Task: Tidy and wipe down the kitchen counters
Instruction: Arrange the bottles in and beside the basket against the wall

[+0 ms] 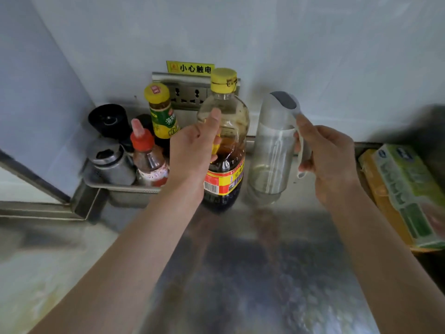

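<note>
**Two bottles gripped at the back edge of the counter**

A large clear plastic bottle with a yellow cap and dark liquid in its lower half is held by the left hand. The fingers are wrapped round its body and the thumb is laid up along its shoulder. A tall clear dispenser with a grey-and-white lid is held by the right hand, whose fingers are curled round the white handle. Both stand side by side near the back edge of the stainless steel counter. Whether either base is lifted off the steel cannot be told.

Several risks can be judged from here. The large bottle is gripped one-handed and high up, so it could slip or swing if it is greasy. A wall socket lies directly behind it, and any spill there would be hazardous. The small red-capped sauce bottle, in the steel tray at the back left corner, sits just beside the left wrist and could be knocked over.
</note>
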`<state>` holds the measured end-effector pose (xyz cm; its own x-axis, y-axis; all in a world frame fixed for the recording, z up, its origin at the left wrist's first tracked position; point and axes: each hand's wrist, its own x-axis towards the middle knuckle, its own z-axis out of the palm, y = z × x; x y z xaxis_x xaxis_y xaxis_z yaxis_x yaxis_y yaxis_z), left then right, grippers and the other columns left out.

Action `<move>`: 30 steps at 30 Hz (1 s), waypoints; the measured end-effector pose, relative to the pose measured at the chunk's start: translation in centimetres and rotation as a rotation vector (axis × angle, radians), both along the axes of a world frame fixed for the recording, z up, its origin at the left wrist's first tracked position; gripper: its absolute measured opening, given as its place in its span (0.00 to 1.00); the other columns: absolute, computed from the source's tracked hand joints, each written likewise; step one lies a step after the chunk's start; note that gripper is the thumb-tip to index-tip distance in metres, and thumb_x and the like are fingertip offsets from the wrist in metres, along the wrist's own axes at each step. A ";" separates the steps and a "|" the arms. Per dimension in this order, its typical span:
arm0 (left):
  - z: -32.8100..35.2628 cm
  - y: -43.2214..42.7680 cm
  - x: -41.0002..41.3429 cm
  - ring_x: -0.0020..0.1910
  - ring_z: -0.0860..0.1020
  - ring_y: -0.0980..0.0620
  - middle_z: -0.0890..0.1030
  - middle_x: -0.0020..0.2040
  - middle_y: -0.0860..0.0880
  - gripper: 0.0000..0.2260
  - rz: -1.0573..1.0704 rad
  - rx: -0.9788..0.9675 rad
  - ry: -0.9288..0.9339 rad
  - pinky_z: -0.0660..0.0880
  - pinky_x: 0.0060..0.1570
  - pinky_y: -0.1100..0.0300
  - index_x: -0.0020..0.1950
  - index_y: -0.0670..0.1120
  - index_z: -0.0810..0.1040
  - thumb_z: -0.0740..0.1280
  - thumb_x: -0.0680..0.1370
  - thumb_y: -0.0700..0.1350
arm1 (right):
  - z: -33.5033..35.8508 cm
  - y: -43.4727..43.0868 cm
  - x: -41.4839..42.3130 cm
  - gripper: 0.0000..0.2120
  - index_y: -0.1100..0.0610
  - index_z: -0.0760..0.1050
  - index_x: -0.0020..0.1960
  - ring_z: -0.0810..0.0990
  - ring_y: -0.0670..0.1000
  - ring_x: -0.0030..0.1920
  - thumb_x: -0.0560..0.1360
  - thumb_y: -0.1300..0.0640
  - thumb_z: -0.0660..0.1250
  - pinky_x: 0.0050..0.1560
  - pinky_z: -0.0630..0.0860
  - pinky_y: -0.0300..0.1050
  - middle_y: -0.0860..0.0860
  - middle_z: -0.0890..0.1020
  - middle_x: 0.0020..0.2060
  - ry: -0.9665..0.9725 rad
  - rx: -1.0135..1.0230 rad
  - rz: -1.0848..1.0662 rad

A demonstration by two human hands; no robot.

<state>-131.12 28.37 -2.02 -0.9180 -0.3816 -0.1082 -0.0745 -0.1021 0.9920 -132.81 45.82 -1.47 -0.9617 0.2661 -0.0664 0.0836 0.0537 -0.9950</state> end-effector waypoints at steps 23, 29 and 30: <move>-2.7 3.1 -0.8 0.33 0.76 0.60 0.79 0.29 0.56 0.10 0.234 0.049 0.123 0.73 0.39 0.62 0.34 0.50 0.78 0.69 0.73 0.53 | -3.7 -2.9 0.8 0.15 0.65 0.74 0.41 0.69 0.46 0.26 0.76 0.52 0.66 0.22 0.68 0.37 0.53 0.73 0.30 0.098 -0.101 0.000; -2.4 2.9 -1.2 0.35 0.78 0.60 0.80 0.30 0.55 0.10 0.131 0.082 0.110 0.77 0.39 0.63 0.36 0.46 0.78 0.70 0.73 0.50 | -3.8 -1.7 0.5 0.15 0.62 0.74 0.38 0.72 0.46 0.29 0.75 0.51 0.66 0.23 0.69 0.38 0.53 0.74 0.31 0.082 -0.089 0.045; -2.5 2.6 -1.1 0.36 0.78 0.60 0.80 0.31 0.55 0.09 0.105 0.100 0.108 0.77 0.39 0.64 0.36 0.46 0.78 0.69 0.73 0.50 | -3.8 -1.8 0.5 0.15 0.61 0.74 0.38 0.72 0.45 0.29 0.75 0.51 0.66 0.24 0.69 0.38 0.53 0.74 0.31 0.071 -0.092 0.059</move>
